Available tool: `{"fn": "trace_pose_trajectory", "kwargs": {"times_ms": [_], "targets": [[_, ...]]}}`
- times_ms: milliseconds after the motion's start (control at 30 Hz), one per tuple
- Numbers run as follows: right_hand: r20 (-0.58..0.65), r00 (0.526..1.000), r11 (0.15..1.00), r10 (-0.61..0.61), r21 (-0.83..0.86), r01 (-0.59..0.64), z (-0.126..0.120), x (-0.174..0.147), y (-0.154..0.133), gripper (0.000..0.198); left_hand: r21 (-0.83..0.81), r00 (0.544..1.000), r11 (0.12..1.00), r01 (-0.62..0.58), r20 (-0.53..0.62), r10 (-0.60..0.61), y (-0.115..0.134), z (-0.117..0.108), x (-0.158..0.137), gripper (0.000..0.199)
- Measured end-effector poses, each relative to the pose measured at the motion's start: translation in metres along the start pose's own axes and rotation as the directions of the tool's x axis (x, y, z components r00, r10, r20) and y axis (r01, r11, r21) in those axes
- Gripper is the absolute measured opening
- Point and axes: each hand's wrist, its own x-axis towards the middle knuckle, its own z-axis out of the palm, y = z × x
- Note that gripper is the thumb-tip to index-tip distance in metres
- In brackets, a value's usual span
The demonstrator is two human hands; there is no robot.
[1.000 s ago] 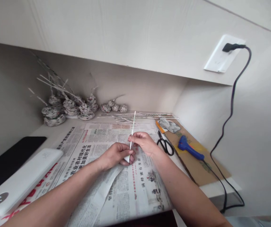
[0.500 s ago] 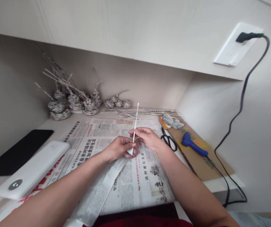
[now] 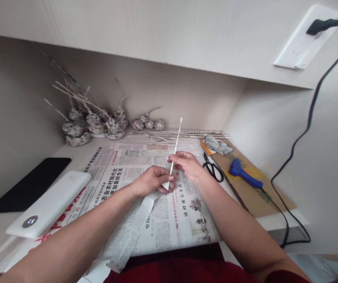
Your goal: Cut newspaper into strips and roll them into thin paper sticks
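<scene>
A thin rolled paper stick (image 3: 177, 143) stands tilted between my hands, its tip pointing up and away. My left hand (image 3: 155, 181) pinches the lower end, where a newspaper strip (image 3: 136, 230) wraps onto it. That strip trails down toward the table's front edge. Higher on the stick, my right hand (image 3: 186, 163) grips it between thumb and fingers. Both hands are just above a newspaper sheet (image 3: 165, 232) spread on the table.
Woven paper gourds (image 3: 77, 133) and small woven balls (image 3: 149, 124) stand at the back, near several paper sticks (image 3: 169, 136). Right are scissors (image 3: 213, 169), a blue glue gun (image 3: 245, 175) and cardboard (image 3: 263, 200). Left lie a white power bank (image 3: 50, 204) and a black pad (image 3: 30, 184).
The view has shifted slightly. The stick leans more to the right, and my right hand sits a little further from my left, higher along it.
</scene>
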Motion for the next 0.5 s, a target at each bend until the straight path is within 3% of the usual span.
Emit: {"fn": "trace_pose_trajectory", "kwargs": {"times_ms": [167, 333, 500], "targets": [[0.185, 0.982, 0.999, 0.030, -0.028, -0.025, 0.0005, -0.0015, -0.0021, 0.030, -0.014, 0.999, 1.000, -0.006, -0.038, 0.006, 0.0034, 0.0002, -0.0007, 0.034], [0.074, 0.997, 1.000, 0.025, 0.007, -0.025, 0.0040, -0.0039, -0.0031, 0.030, -0.018, 0.999, 1.000, 0.026, -0.035, -0.026, 0.0061, 0.0019, -0.0018, 0.036], [0.205, 0.977, 0.998, 0.056, -0.025, -0.052, 0.0034, -0.0041, -0.0026, 0.033, -0.013, 0.999, 1.000, 0.010, -0.052, -0.011, 0.0047, 0.0009, -0.0012, 0.036]]}}
